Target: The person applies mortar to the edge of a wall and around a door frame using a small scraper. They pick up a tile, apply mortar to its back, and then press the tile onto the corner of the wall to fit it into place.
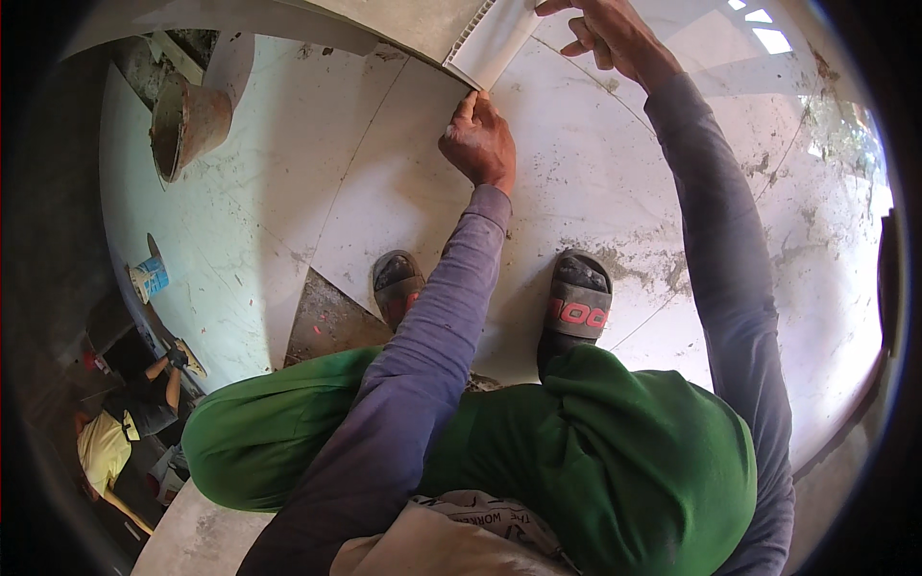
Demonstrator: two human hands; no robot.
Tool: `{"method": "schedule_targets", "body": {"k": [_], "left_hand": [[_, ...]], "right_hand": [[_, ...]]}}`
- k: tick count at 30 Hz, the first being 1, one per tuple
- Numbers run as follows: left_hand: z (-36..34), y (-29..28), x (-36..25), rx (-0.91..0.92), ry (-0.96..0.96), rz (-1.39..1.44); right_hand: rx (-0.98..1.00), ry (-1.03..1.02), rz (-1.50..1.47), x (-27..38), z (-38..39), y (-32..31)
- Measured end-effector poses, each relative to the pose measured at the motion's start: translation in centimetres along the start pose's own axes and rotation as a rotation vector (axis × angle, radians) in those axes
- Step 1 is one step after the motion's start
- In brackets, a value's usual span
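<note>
A white hollow-ribbed plastic strip point(492, 43) lies along the edge of a pale concrete step point(403, 24) at the top of the head view. My left hand point(477, 142) has its fingers closed at the strip's near end, pinching its corner. My right hand point(605, 38) is at the far end, with its index fingertip touching the strip and the other fingers bent and apart. Below them is a white marble-patterned tile floor point(605, 163), dusty and smeared. My sandalled feet stand on it, either side of my left forearm.
A dirty bucket point(192, 130) is at upper left by a rubble-filled gap point(158, 62); a blue-white tub point(150, 278) sits lower. A triangular untiled patch point(327, 322) is by my left foot. At lower left, a co-worker in a yellow top point(106, 446) works at a lower level.
</note>
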State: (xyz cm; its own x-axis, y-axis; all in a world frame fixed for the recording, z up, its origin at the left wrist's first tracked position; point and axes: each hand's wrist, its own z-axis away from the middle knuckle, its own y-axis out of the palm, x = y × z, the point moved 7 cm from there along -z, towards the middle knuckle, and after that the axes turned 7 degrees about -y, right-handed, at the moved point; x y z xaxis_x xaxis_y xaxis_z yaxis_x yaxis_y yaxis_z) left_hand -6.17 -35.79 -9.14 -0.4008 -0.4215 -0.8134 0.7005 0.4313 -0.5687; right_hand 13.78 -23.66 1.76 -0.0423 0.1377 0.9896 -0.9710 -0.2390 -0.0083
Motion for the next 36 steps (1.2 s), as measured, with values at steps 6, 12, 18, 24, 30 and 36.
{"method": "schedule_targets", "body": {"k": [6, 12, 18, 24, 30, 36], "left_hand": [[0.9, -0.1, -0.6, -0.037, 0.110, -0.017], [0.7, -0.8, 1.5, -0.093, 0.136, -0.016], [2.3, 1.5, 4.8, 0.236, -0.492, 0.643], [4.5, 2.9, 2.4, 0.467, -0.878, 1.216], [4.2, 4.7, 1.8, 0.512, -0.977, 1.561], [3.8, 5.3, 1.3, 0.521, -1.070, 1.825]], "right_hand": [[-0.011, 0.080, 0.010, -1.6, -0.2, -1.0], [-0.059, 0.094, 0.020, -1.5, 0.0, -0.4], [-0.029, 0.126, 0.061, -2.0, -0.4, -0.1], [-0.035, 0.087, 0.062, -1.0, -0.2, 0.5], [-0.056, 0.095, 0.152, 0.2, -0.5, -0.3], [-0.136, 0.165, 0.016, -1.8, -0.3, -1.6]]}}
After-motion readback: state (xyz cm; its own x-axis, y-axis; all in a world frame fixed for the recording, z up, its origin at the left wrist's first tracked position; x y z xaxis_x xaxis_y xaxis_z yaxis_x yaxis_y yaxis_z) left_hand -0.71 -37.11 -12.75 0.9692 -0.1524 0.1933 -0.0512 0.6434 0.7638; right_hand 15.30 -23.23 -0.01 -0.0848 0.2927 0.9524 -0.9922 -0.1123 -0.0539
